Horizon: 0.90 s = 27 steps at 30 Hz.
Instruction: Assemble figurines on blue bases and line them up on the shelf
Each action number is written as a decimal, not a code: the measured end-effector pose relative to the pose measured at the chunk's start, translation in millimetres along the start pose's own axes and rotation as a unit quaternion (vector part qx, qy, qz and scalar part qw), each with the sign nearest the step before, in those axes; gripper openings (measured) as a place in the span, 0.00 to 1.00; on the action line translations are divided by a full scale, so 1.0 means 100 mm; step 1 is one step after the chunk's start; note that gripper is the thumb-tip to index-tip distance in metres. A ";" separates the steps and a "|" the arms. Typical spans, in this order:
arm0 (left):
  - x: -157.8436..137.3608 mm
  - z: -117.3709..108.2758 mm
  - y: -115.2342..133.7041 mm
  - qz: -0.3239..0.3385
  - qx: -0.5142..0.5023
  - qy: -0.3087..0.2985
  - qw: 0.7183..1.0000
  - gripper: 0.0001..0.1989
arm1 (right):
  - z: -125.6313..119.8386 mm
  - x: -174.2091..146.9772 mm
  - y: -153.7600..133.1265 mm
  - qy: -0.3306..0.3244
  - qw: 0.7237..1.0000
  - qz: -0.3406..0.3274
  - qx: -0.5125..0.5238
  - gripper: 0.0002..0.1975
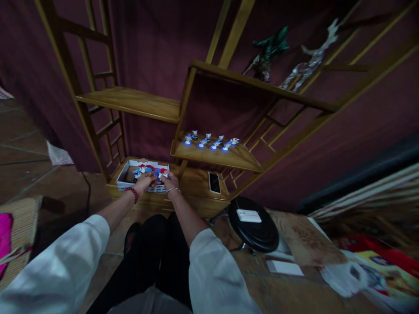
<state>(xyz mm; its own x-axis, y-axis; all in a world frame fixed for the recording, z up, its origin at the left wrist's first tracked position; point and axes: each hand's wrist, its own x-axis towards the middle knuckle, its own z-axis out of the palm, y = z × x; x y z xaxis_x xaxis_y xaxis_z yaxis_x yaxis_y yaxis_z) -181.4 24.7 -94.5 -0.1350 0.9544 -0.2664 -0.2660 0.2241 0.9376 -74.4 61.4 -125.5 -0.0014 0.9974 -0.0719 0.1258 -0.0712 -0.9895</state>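
Over a white cardboard box [122, 185] on the low shelf, my two hands meet around a small blue-and-white figurine [163, 175]. My right hand [171, 181] is closed on its right side. Fingers of my left hand [145, 182] are bent together against its left side. Other red, blue and white figurines [140, 170] lie in the box, partly hidden behind my left hand. Several similar little figurines [214, 144] stand in rows on the middle shelf, up and to the right.
A phone [214, 182] lies on the low shelf, right of the box. Above are a bare-topped shelf board [131, 101], a green statue [270, 52] and a clear deer figure [307, 63]. A black round stool [253, 226] bearing a white object [248, 216] stands at right.
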 end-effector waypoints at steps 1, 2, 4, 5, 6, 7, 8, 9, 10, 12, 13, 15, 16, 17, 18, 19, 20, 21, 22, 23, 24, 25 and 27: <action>-0.03 0.04 0.01 -0.001 -0.002 -0.010 1.000 0.11 | -0.05 -0.02 -0.02 0.016 1.000 -0.008 -0.025 0.18; -0.06 0.08 0.02 -0.007 -0.010 -0.018 1.000 0.10 | -0.10 -0.03 -0.04 0.034 0.998 -0.013 -0.048 0.18; -0.11 0.16 0.03 -0.014 -0.020 -0.034 0.999 0.08 | -0.20 -0.08 -0.09 0.057 0.995 -0.024 -0.079 0.16; -0.14 0.20 0.03 -0.018 -0.025 -0.039 0.999 0.07 | -0.26 -0.11 -0.12 0.062 0.994 -0.031 -0.085 0.15; -0.16 0.25 0.03 -0.020 -0.031 -0.044 0.998 0.07 | -0.31 -0.14 -0.15 0.062 0.994 -0.039 -0.084 0.14; -0.19 0.29 0.03 -0.022 -0.037 -0.047 0.998 0.06 | -0.37 -0.17 -0.18 0.061 0.994 -0.047 -0.079 0.13; -0.21 0.34 0.03 -0.024 -0.044 -0.049 0.998 0.05 | -0.43 -0.20 -0.21 0.059 0.994 -0.054 -0.072 0.13; -0.23 0.39 0.03 -0.026 -0.053 -0.051 0.997 0.05 | -0.49 -0.23 -0.24 0.056 0.995 -0.060 -0.063 0.13; -0.25 0.44 0.03 -0.028 -0.062 -0.055 0.996 0.05 | -0.54 -0.26 -0.27 0.055 0.995 -0.065 -0.055 0.13; -0.30 0.55 0.02 -0.027 -0.077 -0.063 0.995 0.04 | -0.66 -0.32 -0.31 0.057 0.995 -0.074 -0.040 0.13; -0.33 0.60 0.02 -0.026 -0.083 -0.068 0.994 0.04 | -0.71 -0.35 -0.32 0.059 0.995 -0.079 -0.032 0.13; -0.39 0.70 0.03 -0.012 -0.090 -0.074 0.993 0.03 | -0.82 -0.39 -0.34 0.061 0.993 -0.097 -0.021 0.13; -0.42 0.74 0.03 -0.011 -0.095 -0.086 0.992 0.03 | -0.87 -0.40 -0.36 0.060 0.992 -0.107 -0.009 0.14; -0.45 0.78 0.04 -0.008 -0.101 -0.091 0.991 0.02 | -0.92 -0.41 -0.37 0.058 0.992 -0.113 0.001 0.15; -0.48 0.82 0.04 -0.006 -0.105 -0.098 0.990 0.02 | -0.96 -0.42 -0.39 0.062 0.992 -0.109 0.011 0.16; -0.50 0.86 0.05 -0.004 -0.110 -0.105 0.988 0.03 | -1.01 -0.44 -0.41 0.059 0.992 -0.107 0.020 0.16; -0.53 0.89 0.06 -0.001 -0.120 -0.111 0.987 0.04 | -1.05 -0.45 -0.44 0.053 0.992 -0.107 0.032 0.17; -0.56 0.93 0.07 0.005 -0.133 -0.116 0.984 0.04 | -1.09 -0.47 -0.47 0.044 0.992 -0.111 0.043 0.17; -0.58 0.95 0.08 0.008 -0.147 -0.122 0.981 0.04 | -1.13 -0.49 -0.51 0.038 0.991 -0.114 0.051 0.18; -0.60 0.98 0.10 0.011 -0.163 -0.130 0.978 0.05 | -1.16 -0.51 -0.55 0.032 0.991 -0.116 0.055 0.18; -0.63 1.00 0.11 0.013 -0.177 -0.137 0.974 0.04 | -1.20 -0.54 -0.59 0.027 0.991 -0.118 0.056 0.18; -0.65 1.02 0.13 0.014 -0.190 -0.146 0.971 0.04 | -1.23 -0.56 -0.63 0.024 0.991 -0.119 0.057 0.19; -0.68 1.06 0.15 0.017 -0.210 -0.165 0.963 0.05 | -1.27 -0.60 -0.69 0.024 0.990 -0.122 0.062 0.19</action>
<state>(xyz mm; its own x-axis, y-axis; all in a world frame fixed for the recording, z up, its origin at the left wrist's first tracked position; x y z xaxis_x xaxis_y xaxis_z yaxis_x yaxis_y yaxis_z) -75.1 -15.9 -38.6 0.1429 0.9859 -0.0866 -0.6395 0.1588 0.7522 43.4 7.4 -36.6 0.0305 0.9844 0.1734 0.0037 0.1733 -0.9849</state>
